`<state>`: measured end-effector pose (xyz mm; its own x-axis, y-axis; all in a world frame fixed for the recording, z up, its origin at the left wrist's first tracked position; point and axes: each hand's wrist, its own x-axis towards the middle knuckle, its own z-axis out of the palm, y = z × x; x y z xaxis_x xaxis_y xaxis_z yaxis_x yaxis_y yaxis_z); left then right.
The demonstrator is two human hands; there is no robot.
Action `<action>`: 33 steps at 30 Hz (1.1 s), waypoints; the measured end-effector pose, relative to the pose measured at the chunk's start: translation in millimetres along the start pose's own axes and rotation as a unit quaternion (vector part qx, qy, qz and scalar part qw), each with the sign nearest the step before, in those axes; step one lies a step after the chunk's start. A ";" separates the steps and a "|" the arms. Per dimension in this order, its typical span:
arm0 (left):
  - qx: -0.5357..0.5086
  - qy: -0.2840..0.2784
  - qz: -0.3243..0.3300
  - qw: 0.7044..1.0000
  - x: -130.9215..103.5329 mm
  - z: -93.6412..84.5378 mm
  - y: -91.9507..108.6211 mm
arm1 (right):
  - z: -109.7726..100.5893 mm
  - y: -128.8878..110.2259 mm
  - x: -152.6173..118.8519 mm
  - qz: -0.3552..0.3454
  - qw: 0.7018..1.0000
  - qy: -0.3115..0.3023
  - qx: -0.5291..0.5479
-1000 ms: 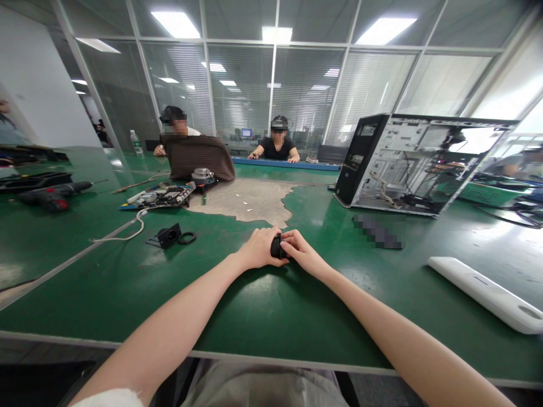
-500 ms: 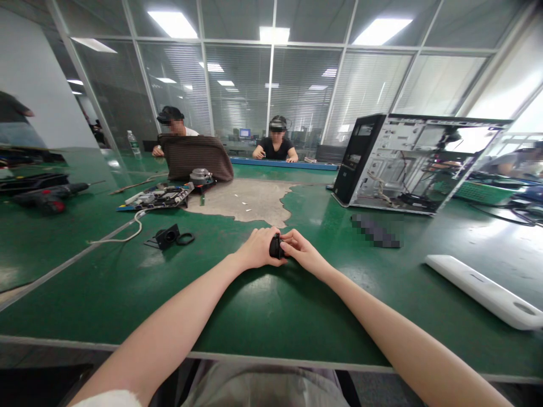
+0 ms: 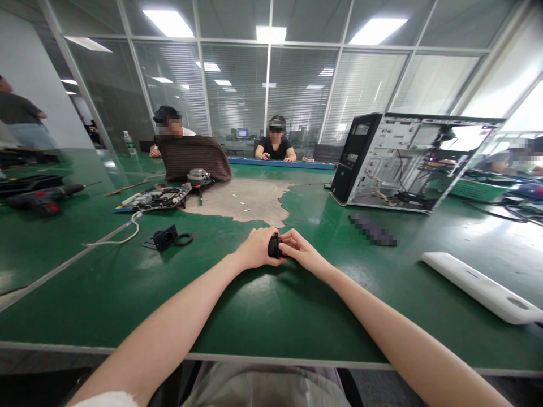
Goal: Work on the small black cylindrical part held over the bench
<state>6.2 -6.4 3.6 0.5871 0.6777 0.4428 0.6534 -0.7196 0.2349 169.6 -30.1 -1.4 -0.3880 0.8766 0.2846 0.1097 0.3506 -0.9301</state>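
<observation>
A small black rounded part (image 3: 274, 245) is between my hands, just above the green table; its exact kind cannot be made out. My left hand (image 3: 257, 247) wraps round its left side. From the right, the thumb and fingertips of my right hand (image 3: 298, 249) pinch its edge. My fingers hide much of the part. To the left on the table lie a black square bracket-like piece (image 3: 164, 238) and, touching or close beside it, a black ring (image 3: 184, 239).
A circuit board (image 3: 155, 198) lies at the left, a power drill (image 3: 44, 199) farther left. An opened computer case (image 3: 407, 164) stands at the right, with a long white object (image 3: 479, 285) nearer me. Two people (image 3: 278, 144) sit across the table (image 3: 237, 333).
The whole view has shifted slightly. Both hands keep their hold on the black part, with little finger movement. At the far left, a standing person shows more fully.
</observation>
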 end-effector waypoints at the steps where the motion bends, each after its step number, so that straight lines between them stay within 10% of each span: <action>1: -0.002 -0.002 -0.001 1.000 0.1 -0.2 0.2 | 0.5 1.0 0.4 0.003 1.000 0.008 -0.002; 33: 0.003 0.003 0.006 1.000 -0.3 1.4 -2.1 | -1.8 -2.8 -1.4 0.000 1.000 -0.020 0.019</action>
<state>5.3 -4.8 1.8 0.5921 0.6685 0.4500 0.6494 -0.7265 0.2247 171.5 -31.7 1.2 -0.4248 0.8620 0.2765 0.0756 0.3382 -0.9380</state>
